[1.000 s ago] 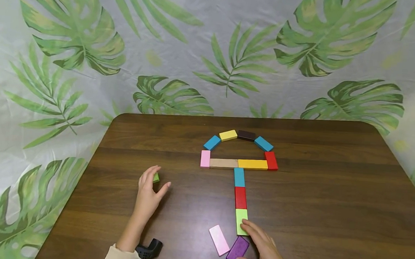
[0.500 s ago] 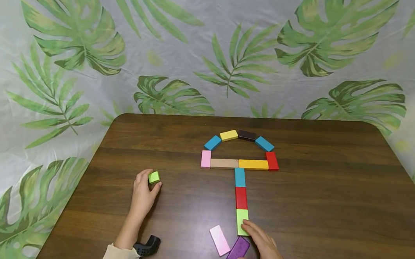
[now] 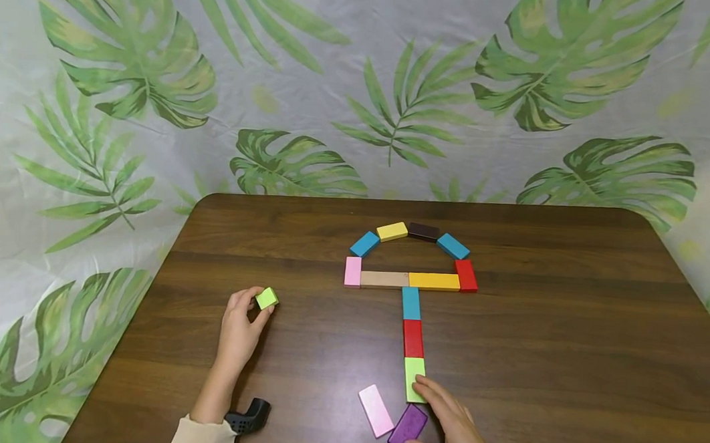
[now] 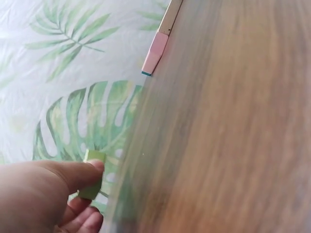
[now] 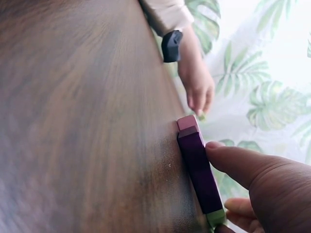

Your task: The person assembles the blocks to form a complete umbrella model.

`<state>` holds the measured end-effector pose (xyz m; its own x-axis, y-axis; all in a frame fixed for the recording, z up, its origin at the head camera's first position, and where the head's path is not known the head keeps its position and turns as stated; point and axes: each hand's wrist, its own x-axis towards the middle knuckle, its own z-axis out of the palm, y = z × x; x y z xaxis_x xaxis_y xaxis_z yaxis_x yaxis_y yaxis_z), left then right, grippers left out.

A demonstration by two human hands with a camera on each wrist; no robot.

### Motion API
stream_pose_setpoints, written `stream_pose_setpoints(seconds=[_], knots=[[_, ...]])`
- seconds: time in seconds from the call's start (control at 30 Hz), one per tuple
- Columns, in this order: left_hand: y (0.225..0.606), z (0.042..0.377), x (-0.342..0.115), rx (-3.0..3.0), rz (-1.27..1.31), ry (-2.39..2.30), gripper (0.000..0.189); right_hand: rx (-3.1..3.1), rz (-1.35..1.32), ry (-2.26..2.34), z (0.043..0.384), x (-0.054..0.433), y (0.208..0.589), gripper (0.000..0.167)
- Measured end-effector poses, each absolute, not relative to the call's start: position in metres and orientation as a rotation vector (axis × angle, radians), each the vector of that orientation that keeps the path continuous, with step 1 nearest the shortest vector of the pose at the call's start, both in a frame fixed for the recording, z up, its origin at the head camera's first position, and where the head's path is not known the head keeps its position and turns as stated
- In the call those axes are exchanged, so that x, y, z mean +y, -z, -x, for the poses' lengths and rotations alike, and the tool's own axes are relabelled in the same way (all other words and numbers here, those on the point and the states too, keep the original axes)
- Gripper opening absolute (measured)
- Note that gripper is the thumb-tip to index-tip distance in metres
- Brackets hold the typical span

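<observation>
My left hand [image 3: 239, 329] pinches a small light green block [image 3: 267, 298] between thumb and fingers over the table's left part; the left wrist view shows the thumb on that block [image 4: 92, 174] too. My right hand [image 3: 453, 421] rests at the near end of a column of blocks. Its thumb touches a purple block [image 3: 407, 430], and its fingertips lie on the longer light green block [image 3: 414, 380]. Beside the purple block a pink block [image 3: 375, 411] lies at a slant. In the right wrist view the thumb sits against the purple block [image 5: 197, 165].
Up the column lie a red block [image 3: 412, 338] and a blue block [image 3: 411, 303]. Above them a tan block [image 3: 384, 279] and an orange-yellow block [image 3: 433, 282] form a bar, with several coloured blocks arched behind it. A leaf-print cloth [image 3: 362, 88] hangs behind the table [image 3: 564, 366].
The left hand has drawn slightly left and taken the small green block between thumb and fingers; the block has turned and come into fuller view. The right hand has stayed in place.
</observation>
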<state>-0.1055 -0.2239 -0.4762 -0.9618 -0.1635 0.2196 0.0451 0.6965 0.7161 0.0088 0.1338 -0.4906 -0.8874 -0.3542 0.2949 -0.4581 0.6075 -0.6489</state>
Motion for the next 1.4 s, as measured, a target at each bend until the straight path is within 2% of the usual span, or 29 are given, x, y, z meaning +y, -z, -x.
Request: stream_pose_setpoints(seconds=[0.3,0.63,0.97,1.4], knots=[[0.458,0.099,-0.205,-2.468,0.058,1.146,0.037,-2.724,-0.655,-1.145,-0.009,0.133,0.489,0.073],[0.438,0.088,-0.175,-2.357,0.353,1.119,0.043,-2.732,-0.653,-1.150,-0.009,0.132,0.487,0.072],[0.432,0.084,-0.148,-2.362,0.618,1.163,0.043,-2.718,-0.667,-1.147,-0.009,0.133,0.488,0.072],[0.440,0.080,-0.137,-2.591,0.788,1.029,0.041,-2.737,-0.653,-1.149,-0.010,0.133,0.488,0.072]])
